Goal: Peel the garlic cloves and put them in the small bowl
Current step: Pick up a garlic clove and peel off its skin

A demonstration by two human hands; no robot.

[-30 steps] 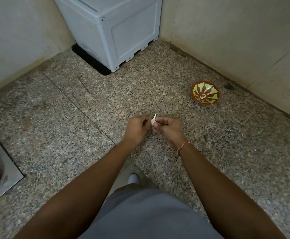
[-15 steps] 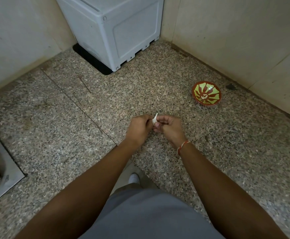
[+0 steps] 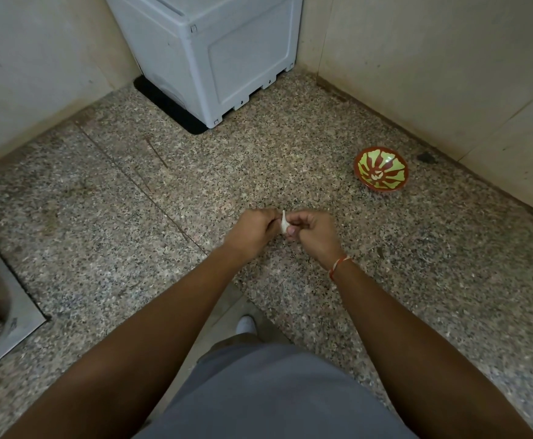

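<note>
A grey appliance [image 3: 224, 55], its top cut off by the frame, stands in the corner of the speckled stone counter [image 3: 100, 223], and a steel sink [image 3: 2, 315] is clipped at the left edge. The small bowl [image 3: 381, 169] sits well right of the hands, its pale contents too small to identify. Left hand [image 3: 252, 231] and right hand [image 3: 311, 231], fingers curled, pinch one white garlic clove [image 3: 284, 222] between them, mostly hidden

garlic clove [image 3: 283, 224]: small, white, pointed tip up, held above the speckled counter, pinched between both hands' fingertips | small bowl [image 3: 381, 173]: round, red-brown with yellow-green radiating pattern inside, upright on the counter near the right wall, well apart from the clove, a few pale pieces at its bottom
</note>
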